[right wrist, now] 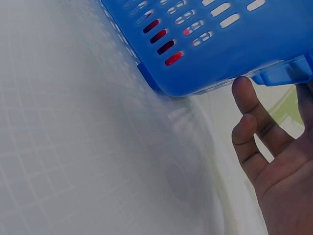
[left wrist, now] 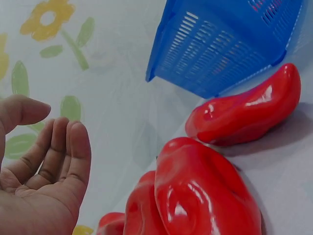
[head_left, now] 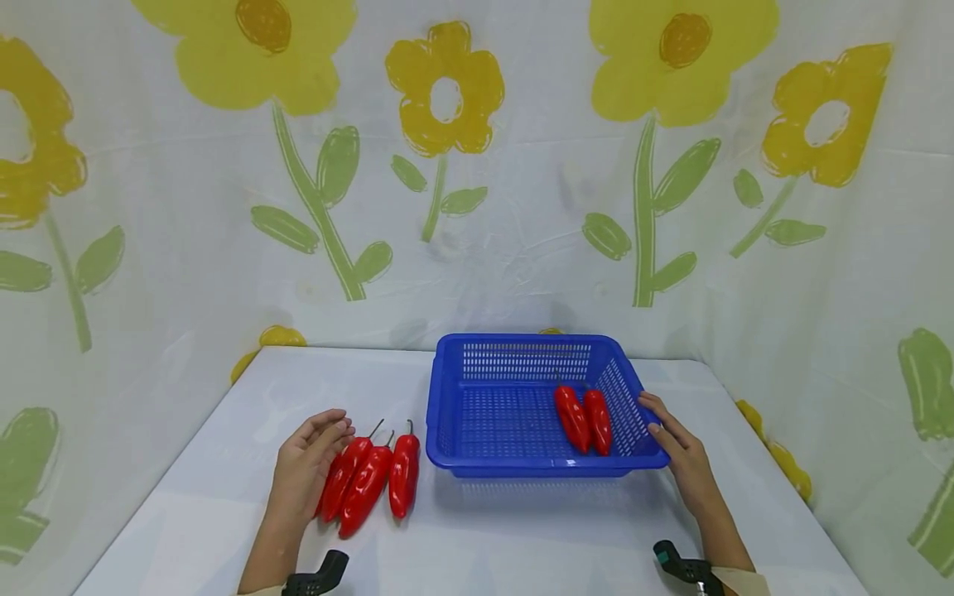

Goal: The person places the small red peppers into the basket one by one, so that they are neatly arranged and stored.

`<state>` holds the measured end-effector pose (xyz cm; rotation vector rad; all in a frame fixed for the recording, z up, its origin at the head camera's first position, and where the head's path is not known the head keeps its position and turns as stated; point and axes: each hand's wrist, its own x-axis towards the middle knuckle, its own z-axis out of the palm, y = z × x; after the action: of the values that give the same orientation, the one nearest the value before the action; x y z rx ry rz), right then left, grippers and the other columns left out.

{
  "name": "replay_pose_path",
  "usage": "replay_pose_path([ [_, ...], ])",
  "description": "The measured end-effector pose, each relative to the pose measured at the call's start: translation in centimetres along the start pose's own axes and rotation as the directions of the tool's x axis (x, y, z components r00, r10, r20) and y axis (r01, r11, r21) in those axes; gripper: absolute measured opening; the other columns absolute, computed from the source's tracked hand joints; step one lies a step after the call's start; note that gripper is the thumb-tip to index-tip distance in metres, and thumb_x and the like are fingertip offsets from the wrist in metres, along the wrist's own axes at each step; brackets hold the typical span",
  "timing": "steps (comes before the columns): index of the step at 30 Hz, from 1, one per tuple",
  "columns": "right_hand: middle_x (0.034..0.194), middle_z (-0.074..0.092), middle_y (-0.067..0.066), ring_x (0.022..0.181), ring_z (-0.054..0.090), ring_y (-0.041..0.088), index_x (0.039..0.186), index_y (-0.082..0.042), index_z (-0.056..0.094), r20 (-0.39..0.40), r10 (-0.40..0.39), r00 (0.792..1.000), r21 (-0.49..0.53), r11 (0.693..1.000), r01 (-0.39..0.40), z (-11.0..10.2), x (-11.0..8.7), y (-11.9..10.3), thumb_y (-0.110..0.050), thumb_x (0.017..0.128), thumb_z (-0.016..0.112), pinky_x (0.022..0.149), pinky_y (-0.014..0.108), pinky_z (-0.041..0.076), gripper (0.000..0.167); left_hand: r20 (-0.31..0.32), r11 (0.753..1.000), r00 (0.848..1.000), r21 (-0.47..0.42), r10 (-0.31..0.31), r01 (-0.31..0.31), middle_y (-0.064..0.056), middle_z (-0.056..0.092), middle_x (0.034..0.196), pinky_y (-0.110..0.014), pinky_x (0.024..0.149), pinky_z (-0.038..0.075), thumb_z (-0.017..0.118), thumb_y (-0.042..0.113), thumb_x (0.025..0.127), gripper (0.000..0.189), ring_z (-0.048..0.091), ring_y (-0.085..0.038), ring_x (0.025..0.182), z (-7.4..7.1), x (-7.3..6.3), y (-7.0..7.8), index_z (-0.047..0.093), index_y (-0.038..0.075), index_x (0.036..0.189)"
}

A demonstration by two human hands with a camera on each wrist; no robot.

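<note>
My left hand [head_left: 305, 455] hovers beside several red chili peppers with thin dark stems on the white table; its fingers bend loosely and hold nothing. One pepper [head_left: 403, 476] lies slightly apart at the group's right, and another pepper [head_left: 365, 491] is next to it. The left wrist view shows the thumb apart from the fingers [left wrist: 58, 152], with a large pepper [left wrist: 205, 196] to their right. My right hand [head_left: 681, 451] grips the rim of a blue plastic basket [head_left: 522, 461] at its right side. Inside the basket, two red peppers [head_left: 572, 420] lie toward the right.
A white table [head_left: 522, 546] bears the basket and the loose peppers. Behind and around it hangs a pale cloth [head_left: 522, 273] printed with yellow flowers and green leaves. Each wrist wears a black camera mount [head_left: 316, 575].
</note>
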<state>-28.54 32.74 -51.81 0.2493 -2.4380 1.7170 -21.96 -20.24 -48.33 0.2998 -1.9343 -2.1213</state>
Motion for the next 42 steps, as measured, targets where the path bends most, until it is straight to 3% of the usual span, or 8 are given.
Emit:
replay_pose_path([
  [6,0.163,0.027,-0.003,0.148,0.019,0.042,0.154,-0.026,0.042,-0.001,0.005,1.000,-0.004,1.000,-0.005,0.1,0.0,0.1,-0.039,0.106,0.045,0.105,0.070,0.029,0.050,-0.010,1.000,1.000,0.018,-0.007,0.008,0.004,0.067,0.113,-0.021,0.092,0.051,0.070,0.031,0.095,0.054,0.067,-0.015,0.105,-0.8,-0.2,-0.1,0.052,0.000,0.136],
  [16,0.163,0.026,-0.006,0.149,0.018,0.040,0.154,-0.027,0.042,-0.006,0.019,1.000,-0.017,1.000,-0.019,0.0,0.0,-0.2,-0.041,0.106,0.045,0.106,0.072,0.027,0.050,-0.032,1.000,0.999,0.014,0.008,-0.007,-0.011,0.062,0.122,-0.019,0.089,0.053,0.070,0.029,0.096,0.055,0.067,-0.016,0.105,-2.7,-0.6,-0.5,0.050,-0.003,0.135],
  [28,0.164,0.025,-0.003,0.147,0.020,0.045,0.154,-0.026,0.041,-0.003,0.024,1.000,-0.016,1.000,-0.024,0.2,-0.1,-0.4,-0.042,0.106,0.044,0.104,0.071,0.030,0.051,-0.091,1.000,0.996,0.003,0.003,-0.003,-0.001,0.065,0.116,-0.017,0.088,0.052,0.071,0.027,0.095,0.055,0.067,-0.013,0.101,-4.1,-0.6,-1.0,0.051,-0.003,0.136],
  [32,0.164,0.026,-0.004,0.147,0.020,0.045,0.154,-0.027,0.041,-0.005,0.027,1.000,-0.018,0.999,-0.027,0.2,0.0,-0.4,-0.042,0.106,0.044,0.104,0.070,0.031,0.051,-0.140,0.993,0.990,0.115,-0.007,0.023,-0.001,0.063,0.118,-0.016,0.089,0.051,0.069,0.028,0.096,0.052,0.066,-0.007,0.099,-4.5,-0.4,-1.4,0.052,0.002,0.138],
  [38,0.164,0.026,-0.005,0.147,0.020,0.044,0.154,-0.027,0.040,-0.003,0.023,1.000,-0.022,1.000,-0.023,0.1,0.1,-0.6,-0.042,0.106,0.043,0.104,0.069,0.031,0.051,-0.204,0.954,0.979,0.292,-0.007,0.068,-0.012,0.060,0.127,-0.012,0.084,0.050,0.066,0.031,0.098,0.048,0.062,0.003,0.093,-4.9,-0.3,-1.9,0.055,0.005,0.137],
  [42,0.164,0.025,-0.004,0.147,0.021,0.046,0.155,-0.027,0.040,-0.003,0.029,1.000,-0.020,0.999,-0.029,0.2,0.0,-0.6,-0.042,0.106,0.044,0.103,0.068,0.032,0.051,-0.216,0.911,0.976,0.396,-0.034,0.119,-0.018,0.060,0.129,-0.009,0.078,0.051,0.065,0.035,0.097,0.051,0.065,-0.007,0.097,-4.9,-0.6,-1.9,0.055,0.003,0.136],
])
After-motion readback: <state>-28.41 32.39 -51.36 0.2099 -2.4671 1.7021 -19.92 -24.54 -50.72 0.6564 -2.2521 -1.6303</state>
